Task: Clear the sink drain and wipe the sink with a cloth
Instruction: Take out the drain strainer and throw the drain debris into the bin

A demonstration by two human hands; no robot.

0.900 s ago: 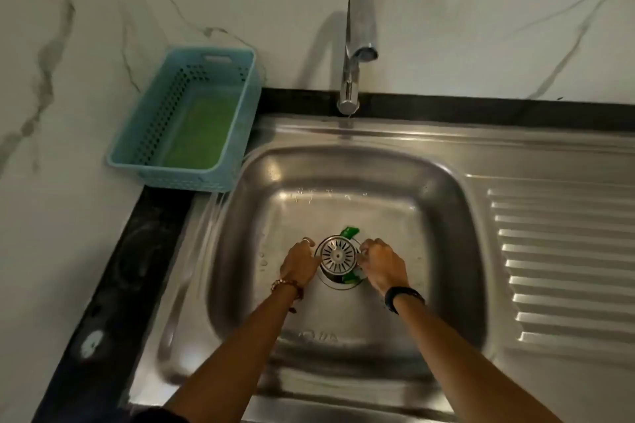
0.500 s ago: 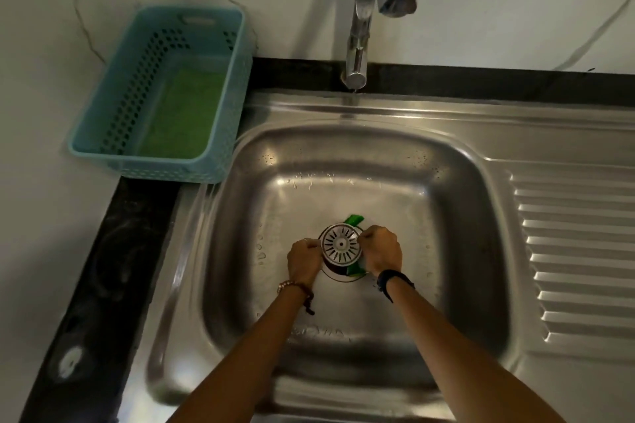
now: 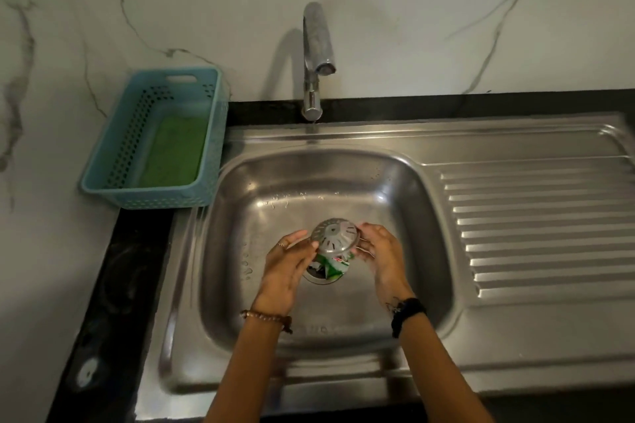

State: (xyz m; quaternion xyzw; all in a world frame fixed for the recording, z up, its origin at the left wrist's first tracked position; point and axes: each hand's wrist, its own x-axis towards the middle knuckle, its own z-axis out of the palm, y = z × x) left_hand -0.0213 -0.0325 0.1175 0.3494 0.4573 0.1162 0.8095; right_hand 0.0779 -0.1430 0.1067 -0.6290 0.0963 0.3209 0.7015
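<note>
A round metal drain strainer (image 3: 335,235) is lifted and tilted above the drain hole (image 3: 314,275) of the stainless steel sink (image 3: 388,189). My left hand (image 3: 287,263) grips its left side and my right hand (image 3: 381,251) grips its right side. A crumpled green wrapper (image 3: 335,266) sits under the strainer, partly in the drain opening. A green cloth (image 3: 171,151) lies flat inside the blue basket (image 3: 213,148) at the back left.
A chrome faucet (image 3: 316,55) stands behind the basin, spout over the back rim. A ribbed draining board (image 3: 536,227) extends to the right. Black countertop (image 3: 113,285) runs along the left, and a marble wall rises behind.
Both hands have raised the strainer out of the drain and tilted it; the green wrapper beneath it is now exposed. The camera has pulled back and up.
</note>
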